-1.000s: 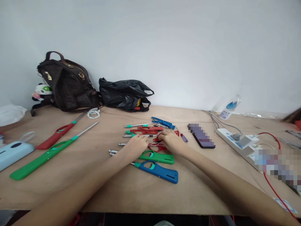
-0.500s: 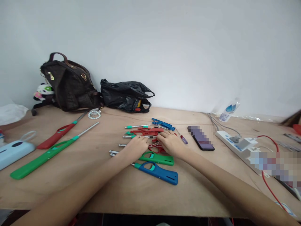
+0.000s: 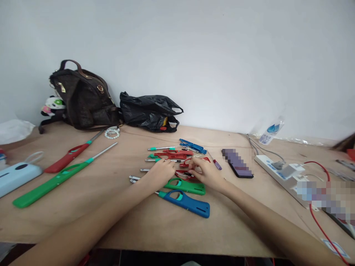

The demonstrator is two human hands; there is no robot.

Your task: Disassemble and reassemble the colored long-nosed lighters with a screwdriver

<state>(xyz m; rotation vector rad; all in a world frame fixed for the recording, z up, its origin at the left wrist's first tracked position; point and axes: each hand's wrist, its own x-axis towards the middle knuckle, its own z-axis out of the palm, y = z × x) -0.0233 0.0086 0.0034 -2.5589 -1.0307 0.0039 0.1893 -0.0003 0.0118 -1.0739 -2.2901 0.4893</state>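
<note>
Black plastic bag [image 3: 151,112] sat at upper centre against the wall, something yellow and red showing at its mouth; brown handbag [image 3: 83,99] left of it, contents hidden. My left hand [image 3: 161,173] and right hand [image 3: 206,173] met mid-frame over the red lighter parts [image 3: 186,173], fingers curled on them; couldn't tell how tight the pinch was. Whole long lighters counted: two green [image 3: 188,186], one blue [image 3: 188,203], one red [image 3: 66,159]. More red and blue shells lay just behind my hands. Phone [image 3: 237,163] and power strip [image 3: 280,170] right of centre; my forearms blocked the lower table [image 3: 138,225].
</note>
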